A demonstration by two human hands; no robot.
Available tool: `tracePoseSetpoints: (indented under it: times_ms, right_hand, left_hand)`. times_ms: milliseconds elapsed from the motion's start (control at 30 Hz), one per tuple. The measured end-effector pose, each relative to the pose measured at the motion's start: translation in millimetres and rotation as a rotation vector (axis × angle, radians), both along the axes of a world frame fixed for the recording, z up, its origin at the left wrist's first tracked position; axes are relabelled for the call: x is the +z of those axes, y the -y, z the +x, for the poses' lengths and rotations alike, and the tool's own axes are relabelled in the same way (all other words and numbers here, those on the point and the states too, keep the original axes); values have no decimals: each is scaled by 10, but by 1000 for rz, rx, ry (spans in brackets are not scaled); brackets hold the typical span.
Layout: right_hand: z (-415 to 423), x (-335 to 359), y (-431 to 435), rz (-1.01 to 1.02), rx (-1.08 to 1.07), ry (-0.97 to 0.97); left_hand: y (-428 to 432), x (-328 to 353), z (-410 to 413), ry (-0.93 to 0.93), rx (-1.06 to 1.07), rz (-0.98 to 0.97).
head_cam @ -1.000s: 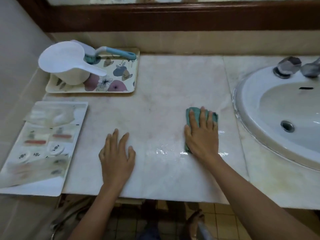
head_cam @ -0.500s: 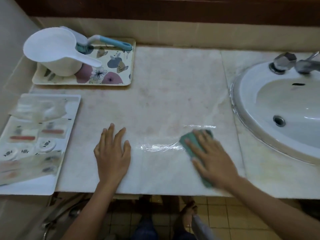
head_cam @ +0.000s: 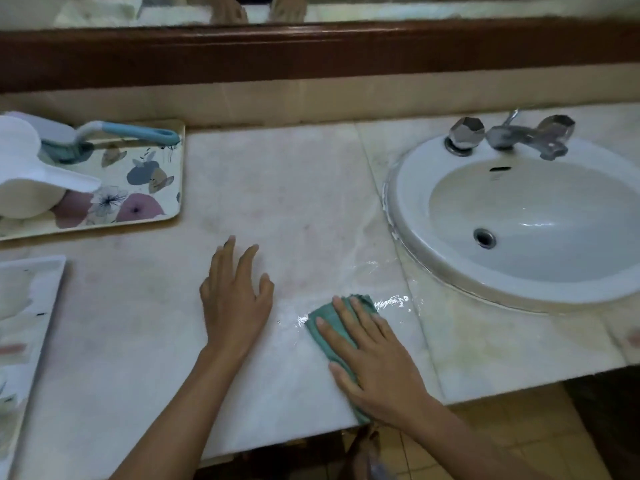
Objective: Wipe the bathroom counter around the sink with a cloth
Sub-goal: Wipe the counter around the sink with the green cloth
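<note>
Green cloth point(head_cam: 330, 320) flat under R hand point(head_cam: 377, 365); no legible writing.

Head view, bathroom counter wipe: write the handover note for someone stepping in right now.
Left hand: empty, flat on the counter, bracing.
Right hand: pressed flat on the green cloth, near the front edge, left of the sink.
Done: a wet sheen shows from beside the cloth toward the sink rim, so that strip looks wiped.
Left: the middle and back of the counter look dry and faintly stained; the area around the floral tray and the white tray, the strip in front of the sink, and behind the taps show no wet marks.
</note>
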State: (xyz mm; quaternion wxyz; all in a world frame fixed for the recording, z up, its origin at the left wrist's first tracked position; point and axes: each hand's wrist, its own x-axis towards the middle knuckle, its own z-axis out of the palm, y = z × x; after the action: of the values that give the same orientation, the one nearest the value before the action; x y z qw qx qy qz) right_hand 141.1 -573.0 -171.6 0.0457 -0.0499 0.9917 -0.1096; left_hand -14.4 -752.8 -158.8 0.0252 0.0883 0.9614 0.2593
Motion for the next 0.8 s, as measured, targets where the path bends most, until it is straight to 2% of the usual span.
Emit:
tracePoseSetpoints:
  times_ms: [167, 433, 533, 633, 800]
  right_hand:
    - [-533, -26, -522, 21, -99, 22]
    - [-2224, -114, -734, 20, -324, -26]
    - [-2509, -141, -622, -23, -429, -17]
    - [-2165, -134, -452, -35, -417, -52]
    - [-647, -62, -455, -52, -226, -49]
  left_hand:
    - [-180, -240, -157, -6, -30, -254]
    - [-199, -285, -173, -34, -13, -284]
    - [-192, -285, -191, -36, -20, -286]
    - [-183, -288, -185, -32, -20, -277]
    - [-185, -233, -171, -19, -18, -245]
